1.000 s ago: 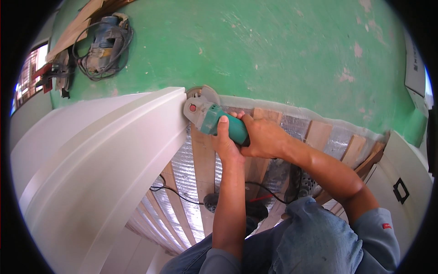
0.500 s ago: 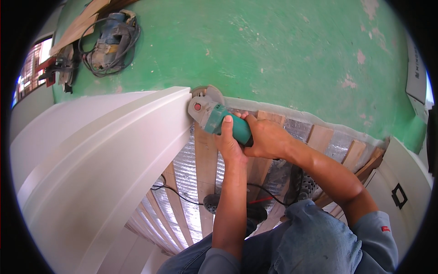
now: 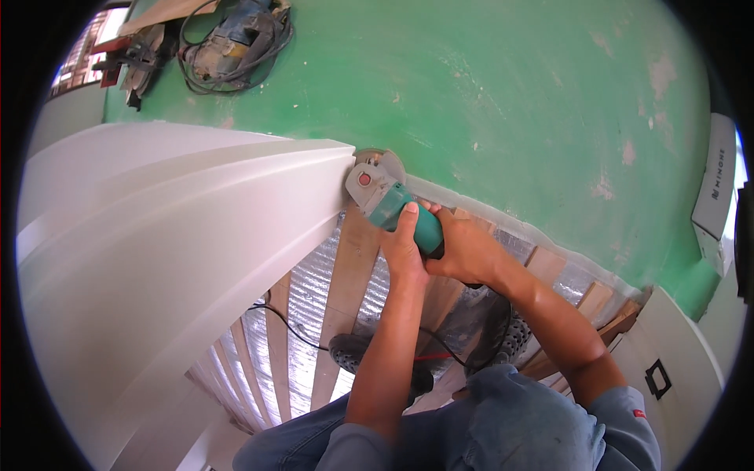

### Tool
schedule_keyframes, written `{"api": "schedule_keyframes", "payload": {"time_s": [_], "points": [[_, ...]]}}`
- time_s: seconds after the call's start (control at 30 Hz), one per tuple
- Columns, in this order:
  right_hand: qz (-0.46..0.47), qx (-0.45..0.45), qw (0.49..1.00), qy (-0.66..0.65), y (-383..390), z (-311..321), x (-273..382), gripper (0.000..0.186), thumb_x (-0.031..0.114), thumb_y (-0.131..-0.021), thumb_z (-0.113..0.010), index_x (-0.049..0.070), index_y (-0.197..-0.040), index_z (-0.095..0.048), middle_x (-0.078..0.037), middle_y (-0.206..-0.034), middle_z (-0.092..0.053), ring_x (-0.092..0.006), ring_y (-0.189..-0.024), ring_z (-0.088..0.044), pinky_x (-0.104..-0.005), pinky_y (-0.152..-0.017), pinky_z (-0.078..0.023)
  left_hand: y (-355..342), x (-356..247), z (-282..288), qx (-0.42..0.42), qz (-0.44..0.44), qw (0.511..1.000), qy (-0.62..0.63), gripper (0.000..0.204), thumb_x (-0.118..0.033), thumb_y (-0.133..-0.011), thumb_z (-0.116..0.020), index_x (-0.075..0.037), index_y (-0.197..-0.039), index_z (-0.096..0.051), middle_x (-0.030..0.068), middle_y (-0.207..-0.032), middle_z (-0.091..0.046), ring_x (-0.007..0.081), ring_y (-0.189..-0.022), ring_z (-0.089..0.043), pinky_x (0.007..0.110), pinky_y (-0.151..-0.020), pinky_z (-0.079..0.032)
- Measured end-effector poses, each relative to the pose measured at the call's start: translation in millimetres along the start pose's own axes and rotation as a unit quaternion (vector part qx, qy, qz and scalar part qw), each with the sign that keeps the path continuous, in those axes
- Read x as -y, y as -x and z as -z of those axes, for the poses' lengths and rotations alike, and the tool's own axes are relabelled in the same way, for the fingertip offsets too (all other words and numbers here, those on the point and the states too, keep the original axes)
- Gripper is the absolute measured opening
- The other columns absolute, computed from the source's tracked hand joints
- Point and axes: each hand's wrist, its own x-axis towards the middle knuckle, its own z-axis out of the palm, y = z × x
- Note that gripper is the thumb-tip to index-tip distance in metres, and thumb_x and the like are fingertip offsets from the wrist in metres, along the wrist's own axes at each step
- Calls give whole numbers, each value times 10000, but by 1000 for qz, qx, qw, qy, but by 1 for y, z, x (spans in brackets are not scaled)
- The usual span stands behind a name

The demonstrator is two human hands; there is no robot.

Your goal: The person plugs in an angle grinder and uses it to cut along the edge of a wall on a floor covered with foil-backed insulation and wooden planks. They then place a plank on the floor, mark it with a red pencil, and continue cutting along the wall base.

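A green angle grinder point(image 3: 390, 206) with a grey metal head lies between my two hands. My left hand point(image 3: 404, 245) wraps its body near the head, thumb stretched along the top. Behind it, my right hand point(image 3: 463, 247) grips the rear of the body. The round disc and guard point(image 3: 386, 162) sit at the corner where the white panel point(image 3: 259, 188) ends against the green floor's edge. The grinder head is right beside the panel's end; whether the disc touches anything cannot be made out.
Wooden slats point(image 3: 345, 275) over silvery foil lie below my arms, with a black cable point(image 3: 294, 334) and my shoes there. On the green floor point(image 3: 487, 86) rest a corded power tool point(image 3: 236, 51) and another tool point(image 3: 141, 63). A white box point(image 3: 715, 180) stands at far right.
The view has shifted, so the floor tools and panel appear further up and right. Both hands keep their hold on the grinder, which stays at the panel's end.
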Motion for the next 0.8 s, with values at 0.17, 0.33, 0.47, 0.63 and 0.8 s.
{"api": "schedule_keyframes", "payload": {"time_s": [0.17,0.33,0.47,0.63,0.8], "points": [[2,-12,1000,2,0,-4,1,882,275,-698,-822,-93,-1432,-501,-343,-1091,-721,-499,-1052,-700,-507,-919,-558,2,-3,0,-17,-2,1000,-18,229,-152,-963,-737,14,-1088,-641,128,-979,-709,286,-944,-714,437,-939,-589],[-17,-5,1000,25,-1,-7,5,855,269,-681,-838,-98,-1394,-540,-341,-1181,-702,-490,-1094,-690,-499,-936,-552,5,-5,0,-30,-7,1000,5,226,-158,-929,-801,-17,-1045,-669,89,-942,-709,213,-867,-703,368,-838,-578],[-11,-4,1000,24,2,-5,6,975,264,-709,-823,-96,-1526,-429,-332,-1126,-719,-466,-1088,-713,-477,-934,-560,6,-3,-1,-15,-4,1000,7,221,-143,-943,-776,-8,-1070,-656,96,-953,-704,230,-894,-705,381,-857,-581],[-19,-8,999,29,3,-9,2,980,269,-716,-820,-82,-1539,-420,-327,-1159,-714,-465,-1118,-705,-472,-954,-551,7,1,3,-30,12,999,15,220,-101,-954,-751,-3,-1102,-621,112,-964,-690,263,-913,-706,410,-873,-592],[-31,-12,999,7,4,-9,5,931,247,-686,-847,-78,-1478,-483,-305,-1223,-696,-462,-1151,-692,-473,-971,-540,9,1,4,-14,6,999,37,262,-111,-950,-768,-13,-1134,-609,115,-978,-693,259,-914,-706,408,-867,-596]]}}
